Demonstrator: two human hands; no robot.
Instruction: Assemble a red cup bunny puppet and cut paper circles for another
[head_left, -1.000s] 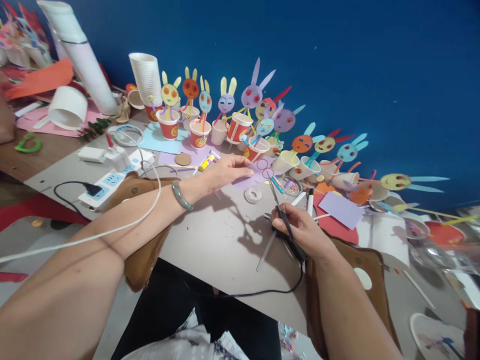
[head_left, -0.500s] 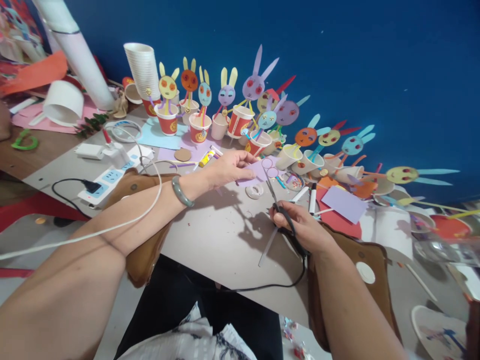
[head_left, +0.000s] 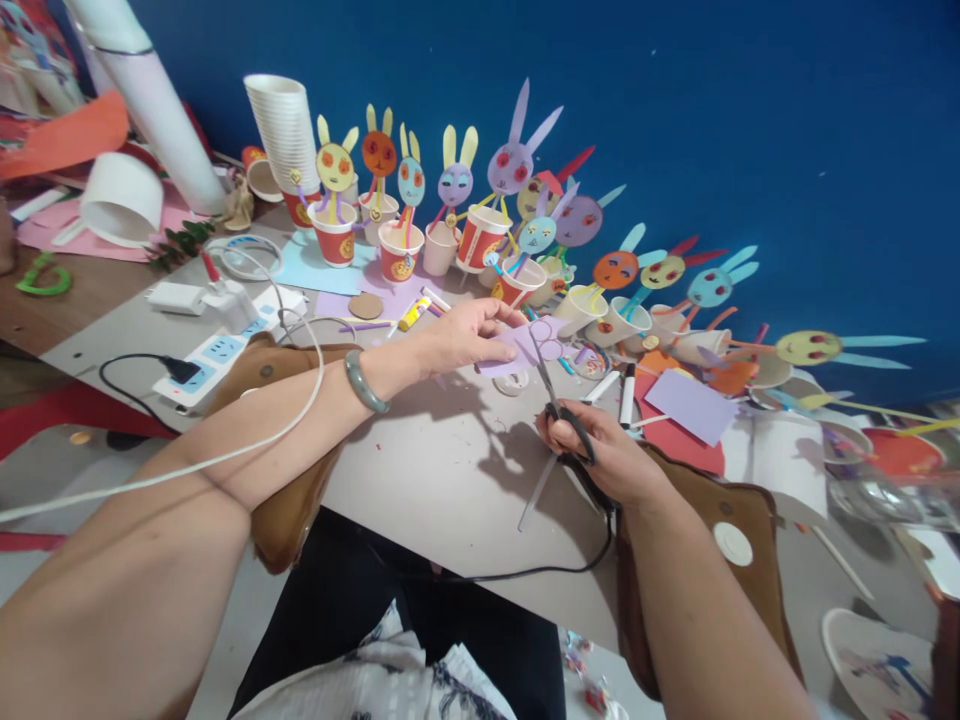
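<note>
My left hand point(head_left: 480, 338) pinches a small piece of purple paper point(head_left: 531, 345) between thumb and fingers above the table. Round outlines are drawn on the paper's right part. My right hand point(head_left: 596, 445) is closed round the black handles of a pair of scissors point(head_left: 551, 392), whose blades point up and away to the paper's edge. Whether the blades are cutting into the paper I cannot tell. Below the paper lies a roll of clear tape point(head_left: 511, 383), partly covered by it. Beneath my right hand a glue gun point(head_left: 589, 482) with a clear stick rests on the table.
Paper cups with rabbit figures point(head_left: 484, 240) line the blue wall. A stack of white cups point(head_left: 281, 130) stands at the back left. A power strip point(head_left: 225, 345) and a white cable lie by my left arm. Purple card point(head_left: 691, 405) lies at the right. Brown cushions flank the table's front.
My hands, the paper and the scissors keep nearly the same place. The paper has shifted and tilted slightly by the blades. The whole view has moved a little.
</note>
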